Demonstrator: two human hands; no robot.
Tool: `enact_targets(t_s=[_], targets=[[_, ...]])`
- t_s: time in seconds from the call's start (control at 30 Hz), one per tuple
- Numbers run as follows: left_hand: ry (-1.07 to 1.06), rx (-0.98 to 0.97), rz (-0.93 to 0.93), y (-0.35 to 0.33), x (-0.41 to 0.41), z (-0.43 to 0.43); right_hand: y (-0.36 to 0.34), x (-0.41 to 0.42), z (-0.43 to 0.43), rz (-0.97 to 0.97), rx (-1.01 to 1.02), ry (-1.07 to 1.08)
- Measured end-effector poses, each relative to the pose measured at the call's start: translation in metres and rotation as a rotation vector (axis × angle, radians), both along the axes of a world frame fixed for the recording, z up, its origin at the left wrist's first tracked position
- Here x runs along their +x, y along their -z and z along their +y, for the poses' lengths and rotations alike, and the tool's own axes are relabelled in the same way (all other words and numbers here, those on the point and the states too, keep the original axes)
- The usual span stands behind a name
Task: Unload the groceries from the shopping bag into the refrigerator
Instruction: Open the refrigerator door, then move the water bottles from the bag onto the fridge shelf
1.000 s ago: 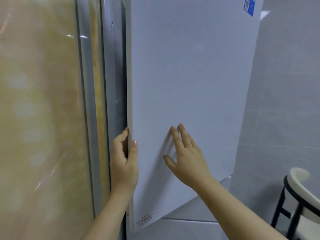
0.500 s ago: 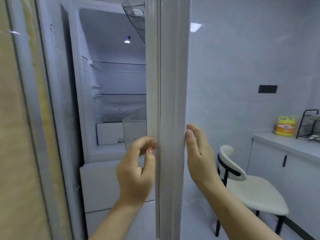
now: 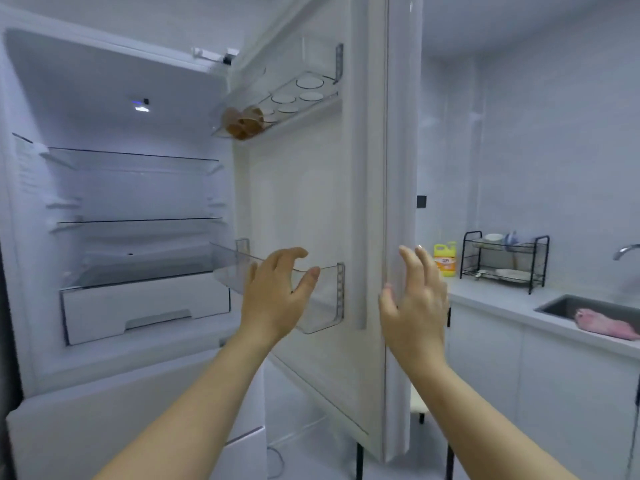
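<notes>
Standing upright at the left, the refrigerator (image 3: 138, 202) faces the camera, its tall door (image 3: 311, 202) open nearly edge-on, long axis vertical. The left hand (image 3: 273, 299) hovers loosely spread before the lower door bin (image 3: 327, 306), holding nothing; the right hand (image 3: 415, 303), fingers straight, is at the door's outer face.

Brown items (image 3: 242, 123) in door tray (image 3: 298, 98) blurred, faucet (image 3: 625, 251) cut by right edge

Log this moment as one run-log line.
phase: refrigerator door open | left hand: open, before lower door bin, holds nothing | right hand: open, at door's outer edge | eggs: in upper door rack | shopping bag: not in view
</notes>
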State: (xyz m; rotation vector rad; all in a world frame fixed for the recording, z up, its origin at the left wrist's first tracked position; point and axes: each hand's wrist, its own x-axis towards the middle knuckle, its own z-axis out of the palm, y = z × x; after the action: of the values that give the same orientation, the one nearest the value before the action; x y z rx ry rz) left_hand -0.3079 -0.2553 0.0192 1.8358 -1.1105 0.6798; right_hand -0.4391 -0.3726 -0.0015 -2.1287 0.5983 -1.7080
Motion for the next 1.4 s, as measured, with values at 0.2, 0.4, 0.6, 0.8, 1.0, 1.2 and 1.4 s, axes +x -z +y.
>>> enact_targets(t_s=[0.2, 0.4, 0.6, 0.8, 1.0, 1.2, 1.4], targets=[[0.129, -0.022, 0.053, -0.003, 0.015, -0.038, -0.013, 0.034, -0.001, 0.426, -0.240, -0.043], [0.001, 0.184, -0.147, 0.001, 0.038, -0.081, -0.023, 0.041, -0.046, 0.494, -0.120, 0.047], [0.038, 0.215, -0.235, 0.011, 0.048, -0.126, -0.029, 0.048, -0.096, 0.516, 0.034, 0.165], [0.078, 0.116, -0.363, 0.024, 0.061, -0.158, -0.020, 0.063, -0.113, 0.467, 0.054, 0.298], [0.151, 0.005, -0.430, 0.032, 0.070, -0.156, -0.009, 0.068, -0.109, 0.390, 0.026, 0.296], [0.201, -0.001, -0.395, 0.033, 0.066, -0.145, -0.001, 0.059, -0.099, 0.458, -0.005, 0.297], [0.383, -0.150, -0.480, 0.051, 0.020, -0.145, 0.029, 0.001, -0.080, 0.559, 0.073, 0.423]])
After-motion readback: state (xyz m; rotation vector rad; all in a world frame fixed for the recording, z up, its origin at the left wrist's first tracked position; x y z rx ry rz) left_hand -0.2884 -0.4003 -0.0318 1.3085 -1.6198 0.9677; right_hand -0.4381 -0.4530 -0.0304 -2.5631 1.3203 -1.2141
